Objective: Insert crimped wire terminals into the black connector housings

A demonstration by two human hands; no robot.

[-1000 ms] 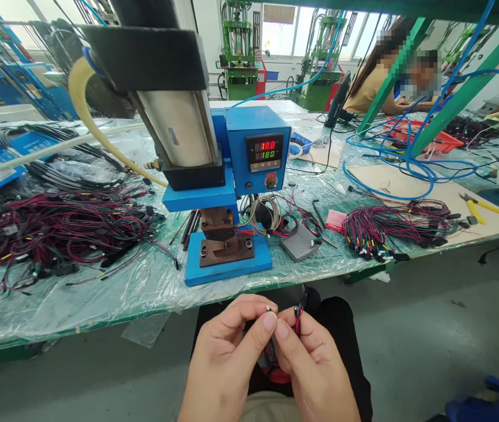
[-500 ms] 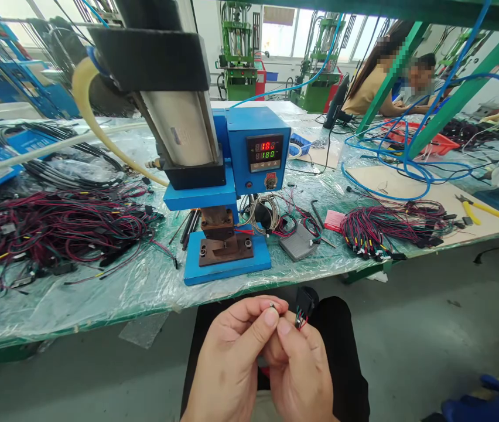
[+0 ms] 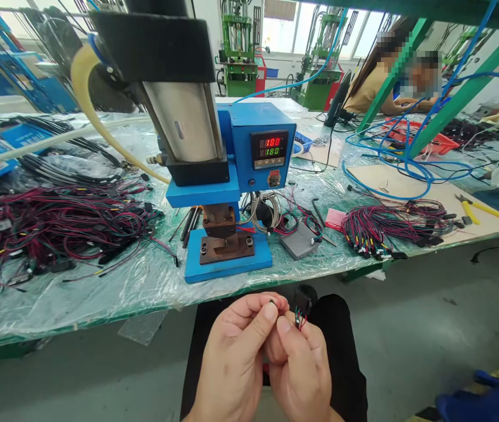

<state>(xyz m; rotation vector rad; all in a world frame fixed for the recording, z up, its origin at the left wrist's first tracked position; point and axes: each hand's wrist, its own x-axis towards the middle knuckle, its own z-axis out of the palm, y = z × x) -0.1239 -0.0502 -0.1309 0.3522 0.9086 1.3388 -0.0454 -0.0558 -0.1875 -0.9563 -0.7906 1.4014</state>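
Both hands meet low in front of the blue pneumatic press (image 3: 271, 120), below its base and slightly to its right, over the person's lap. The relation that matters is between the two sets of fingertips: they almost touch, and a small dark tip (image 3: 271, 302) shows at the left hand (image 3: 236, 351), between its thumb and index finger. That tip lies just to the left of the right thumb's end, so the left hand is the nearer one; its long axis cannot be told, since the fingers cover nearly all of it. The left thumb and index finger are closed in a pinch on it. The right hand (image 3: 300, 357) is closed too, its fingers curled around red, green and black wires (image 3: 301, 321), though whatever its thumb presses on is hidden. The visible stretch of wire stands up steeply from behind the right index finger and meets a black connector (image 3: 303, 299), which sits just above the right hand, on the side away from the left. Whether wires and tip belong to one harness cannot be seen, though it seems likely. On the bench, a large pile of wire harnesses (image 3: 56, 228) lies to the left of the press, and a neater harness bundle (image 3: 390, 225) lies to its right, with yellow-handled pliers (image 3: 471, 211) beyond.
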